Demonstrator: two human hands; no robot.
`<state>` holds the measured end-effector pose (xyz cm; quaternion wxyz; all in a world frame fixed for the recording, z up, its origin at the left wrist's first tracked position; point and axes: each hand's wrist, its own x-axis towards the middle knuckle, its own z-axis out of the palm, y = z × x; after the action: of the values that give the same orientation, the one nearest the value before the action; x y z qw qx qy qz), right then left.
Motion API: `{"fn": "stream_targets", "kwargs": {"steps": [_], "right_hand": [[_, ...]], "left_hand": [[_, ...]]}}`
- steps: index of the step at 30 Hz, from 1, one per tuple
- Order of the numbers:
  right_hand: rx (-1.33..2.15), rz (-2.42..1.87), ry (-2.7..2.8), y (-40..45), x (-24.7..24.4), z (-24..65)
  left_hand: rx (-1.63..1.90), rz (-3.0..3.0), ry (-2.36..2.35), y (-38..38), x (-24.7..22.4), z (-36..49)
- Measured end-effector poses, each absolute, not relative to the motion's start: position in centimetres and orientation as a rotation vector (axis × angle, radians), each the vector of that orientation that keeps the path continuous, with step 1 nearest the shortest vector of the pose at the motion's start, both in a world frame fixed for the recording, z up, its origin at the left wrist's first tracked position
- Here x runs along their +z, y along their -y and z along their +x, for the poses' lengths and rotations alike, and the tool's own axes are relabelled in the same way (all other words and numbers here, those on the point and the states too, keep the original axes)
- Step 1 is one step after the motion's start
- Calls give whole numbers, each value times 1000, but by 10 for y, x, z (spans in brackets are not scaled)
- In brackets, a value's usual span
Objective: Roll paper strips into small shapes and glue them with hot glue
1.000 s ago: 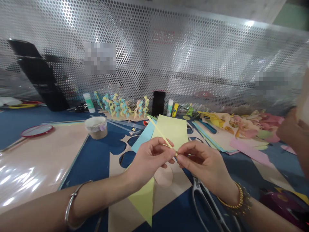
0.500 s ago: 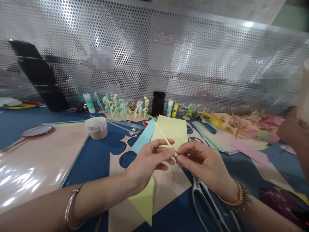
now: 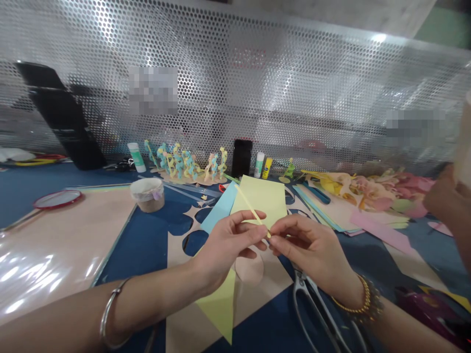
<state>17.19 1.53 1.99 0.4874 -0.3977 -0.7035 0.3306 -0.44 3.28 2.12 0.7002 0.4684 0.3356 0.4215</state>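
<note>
A narrow yellow paper strip [image 3: 247,200] slants up and to the left from between my hands. My left hand [image 3: 235,238] pinches it between thumb and index finger near its lower end. The fingertips of my right hand [image 3: 305,240] close on that same lower end, where a small bent bit of the strip shows. Beneath the hands lie a yellow paper sheet [image 3: 262,191], a light blue sheet [image 3: 220,208] and a peach paper circle [image 3: 249,267] on a cut-out peach sheet [image 3: 257,301]. Large scissors [image 3: 312,304] rest under my right wrist.
Small curled-paper figures [image 3: 180,164] stand at the back beside a phone [image 3: 242,157] and glue sticks [image 3: 259,164]. A white cup [image 3: 147,196] is at left, near a magnifying glass [image 3: 58,199]. Paper scraps [image 3: 382,191] pile up at right, near another person's hand [image 3: 443,193].
Almost nothing differs. Both hands keep the same pinch on the strip, and the whole view has shifted very slightly.
</note>
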Motion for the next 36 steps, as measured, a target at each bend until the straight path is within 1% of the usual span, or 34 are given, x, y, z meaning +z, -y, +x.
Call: {"fn": "stream_targets", "kwargs": {"steps": [13,24,28,33,36], "right_hand": [[791,-990,1711,-16,21,172],[776,-1041,1701,-14,22,170],[710,-1052,1719,-12,22,168],[522,-1038,1731,-10,24,163],[521,-1017,1756,-11,25,165]], "left_hand": [[937,1023,-746,-32,22,-4],[991,1155,-729,-32,19,-5],[1005,1183,-758,-31,21,-4],[1021,1191,-808,-29,25,-3],[1006,1143,-810,-29,25,-3]]}}
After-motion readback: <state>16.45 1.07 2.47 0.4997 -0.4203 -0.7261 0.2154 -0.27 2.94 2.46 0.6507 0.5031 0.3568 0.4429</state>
